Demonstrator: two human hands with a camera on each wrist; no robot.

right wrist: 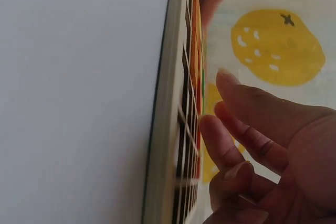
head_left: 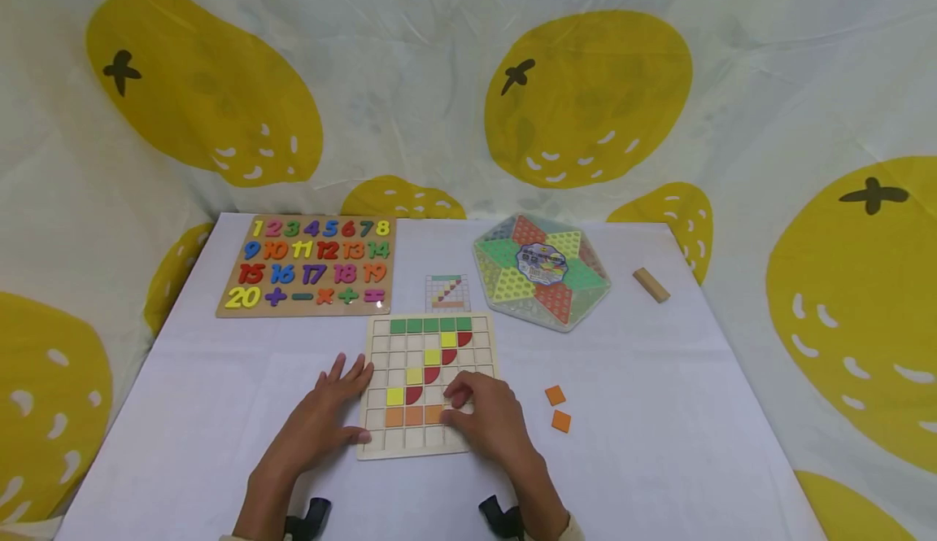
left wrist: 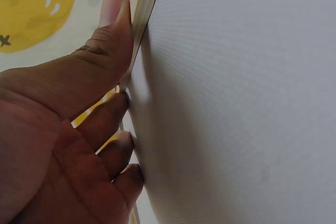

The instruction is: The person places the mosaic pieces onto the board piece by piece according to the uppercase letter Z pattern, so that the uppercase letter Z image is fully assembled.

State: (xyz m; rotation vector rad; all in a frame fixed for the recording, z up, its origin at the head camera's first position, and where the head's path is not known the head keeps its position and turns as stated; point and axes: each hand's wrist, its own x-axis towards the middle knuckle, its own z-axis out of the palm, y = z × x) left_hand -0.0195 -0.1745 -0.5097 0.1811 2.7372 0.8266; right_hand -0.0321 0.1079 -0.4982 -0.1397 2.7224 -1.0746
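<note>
A wooden grid board (head_left: 376, 399) lies on the table. Green square tiles (head_left: 431, 325) line its upper part, with yellow squares (head_left: 433, 356) and red quarter-round tiles (head_left: 432, 375) stepping diagonally below. Three orange square tiles (head_left: 414, 416) sit side by side in a lower row. My left hand (head_left: 318, 415) rests at the board's left edge, fingers spread and thumb on its lower left corner. Over the right end of the orange row is my right hand (head_left: 492, 415), its thumb tip by the third tile. In the right wrist view its fingers (right wrist: 220, 137) are loosely bent, with nothing between thumb and forefinger.
Two loose orange tiles (head_left: 558, 408) lie right of the board. Behind it stand a small pattern card (head_left: 446, 294), a number board (head_left: 307, 267) and a hexagonal star-patterned game board (head_left: 542, 272). A small wooden block (head_left: 651, 285) is at the far right.
</note>
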